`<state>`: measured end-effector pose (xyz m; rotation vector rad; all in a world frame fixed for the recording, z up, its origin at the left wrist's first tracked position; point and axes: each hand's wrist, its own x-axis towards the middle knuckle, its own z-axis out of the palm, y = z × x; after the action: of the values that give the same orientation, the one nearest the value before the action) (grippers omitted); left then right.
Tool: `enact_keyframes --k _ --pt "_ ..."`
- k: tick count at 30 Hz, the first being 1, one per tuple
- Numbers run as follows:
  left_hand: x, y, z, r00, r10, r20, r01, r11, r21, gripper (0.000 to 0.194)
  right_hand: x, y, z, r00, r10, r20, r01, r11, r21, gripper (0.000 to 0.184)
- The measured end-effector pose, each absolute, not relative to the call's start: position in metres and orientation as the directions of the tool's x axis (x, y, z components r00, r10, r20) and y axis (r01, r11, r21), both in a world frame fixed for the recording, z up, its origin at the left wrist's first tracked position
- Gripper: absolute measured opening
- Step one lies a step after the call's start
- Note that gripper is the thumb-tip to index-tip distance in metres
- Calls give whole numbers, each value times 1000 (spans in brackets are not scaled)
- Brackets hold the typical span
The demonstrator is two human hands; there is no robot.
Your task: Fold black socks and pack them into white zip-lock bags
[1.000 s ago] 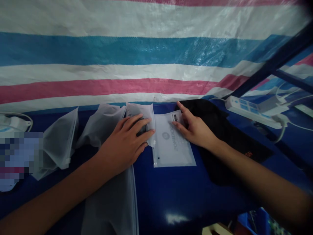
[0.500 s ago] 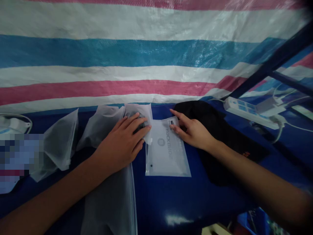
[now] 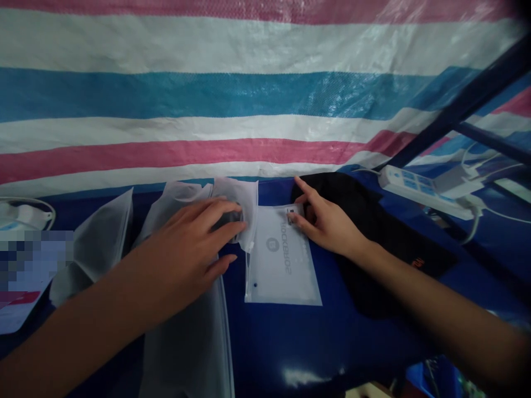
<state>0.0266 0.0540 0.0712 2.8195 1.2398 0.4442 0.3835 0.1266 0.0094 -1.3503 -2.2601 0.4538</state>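
Note:
My left hand (image 3: 199,232) has its fingers apart over a small frosted zip bag (image 3: 250,202) with something dark inside; whether the fingertips touch it I cannot tell. To its right lies a flat translucent zip bag (image 3: 282,262) with grey lettering, a round logo and a small black-and-white label, its top left part under the small bag. My right hand (image 3: 329,221) rests at that bag's upper right corner, index finger stretched out and thumb apart, holding nothing. Beneath and beside it is a black cloth item (image 3: 373,265) with a small orange mark.
More frosted zip bags (image 3: 97,240) lie on the left, and a long one (image 3: 191,342) reaches the near edge. A white power strip (image 3: 423,190) with cables sits at the right. Behind the blue table (image 3: 269,342) hangs a striped sheet (image 3: 207,94). A blue bin (image 3: 440,378) is below right.
My left hand has drawn back slightly to the left and its fingers have lifted and spread from the small bag. My right hand has barely moved.

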Motion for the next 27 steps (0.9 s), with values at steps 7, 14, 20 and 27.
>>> enact_keyframes --k 7,14,20,27 --pt "25 67 49 630 764 139 760 -644 90 98 385 128 6 -403 886 230 706 461 -537 87" --pt "42 73 35 573 790 217 812 -583 -24 67 385 129 7 -423 878 225 717 476 -509 83" --pt "50 69 33 564 776 282 814 -580 -31 51 387 130 6 -431 873 230 715 486 -502 82" --pt "49 69 38 618 735 279 772 -634 -43 41 388 133 4 -433 866 249 717 498 -487 81"
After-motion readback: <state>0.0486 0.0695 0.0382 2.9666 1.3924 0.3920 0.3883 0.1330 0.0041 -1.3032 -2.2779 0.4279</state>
